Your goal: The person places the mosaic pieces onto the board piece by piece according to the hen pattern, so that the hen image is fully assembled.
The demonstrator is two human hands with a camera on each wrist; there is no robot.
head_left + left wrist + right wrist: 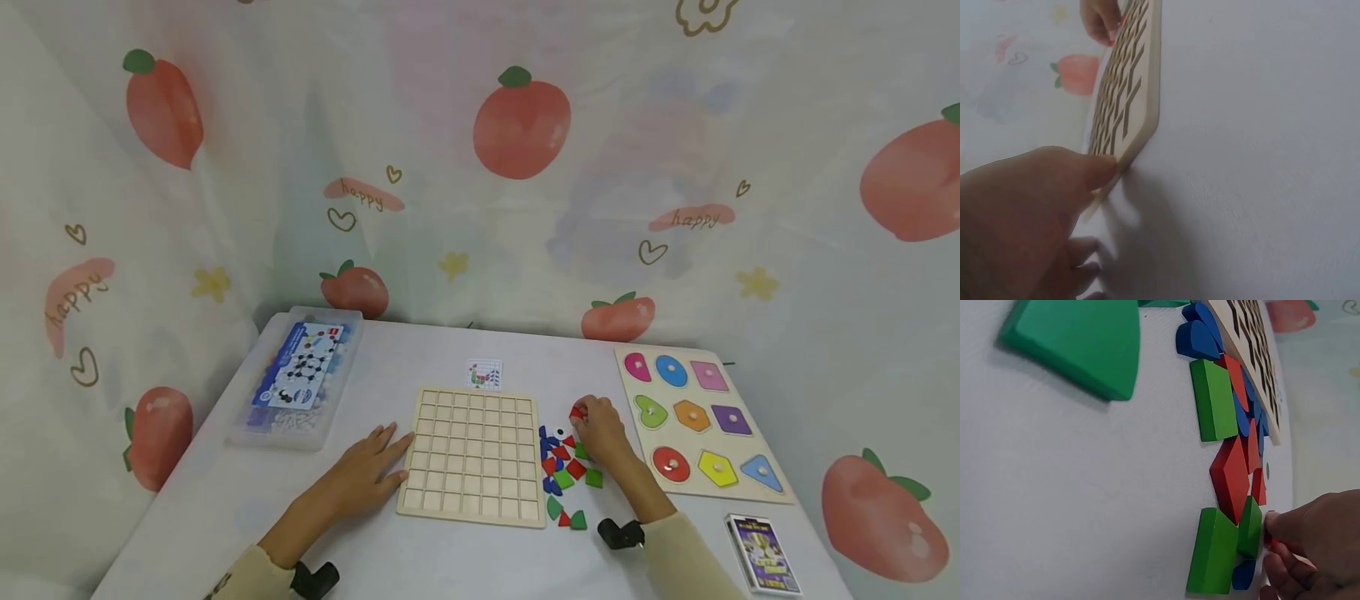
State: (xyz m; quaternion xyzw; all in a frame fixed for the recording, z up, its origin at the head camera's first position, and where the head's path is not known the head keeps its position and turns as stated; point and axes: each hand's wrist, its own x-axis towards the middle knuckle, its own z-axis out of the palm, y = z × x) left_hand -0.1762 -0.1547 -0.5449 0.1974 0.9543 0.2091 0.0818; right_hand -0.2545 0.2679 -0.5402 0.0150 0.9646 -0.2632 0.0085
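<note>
A wooden grid board [472, 521] with square cells, none holding a piece, lies at the middle of the table. My left hand [356, 477] rests at its left edge, fingers spread; in the left wrist view the thumb [1102, 170] touches the board's rim. Right of the board, my right hand [602, 433] pinches a small red block [576, 412] between thumb and fingers; its exact shape is mostly hidden. Below that hand lie loose blocks: a red diamond-like one [1230, 478], green squares [594, 478], blue rounded pieces [1196, 340] and green quarter-rounds [578, 521].
A small pattern card [483, 375] lies behind the board. At the left stands a clear plastic case [303, 379] with a blue label. On the right are a shape-puzzle board [686, 446] with coloured knobbed shapes and a boxed card deck [763, 554]. A printed curtain hangs behind the table.
</note>
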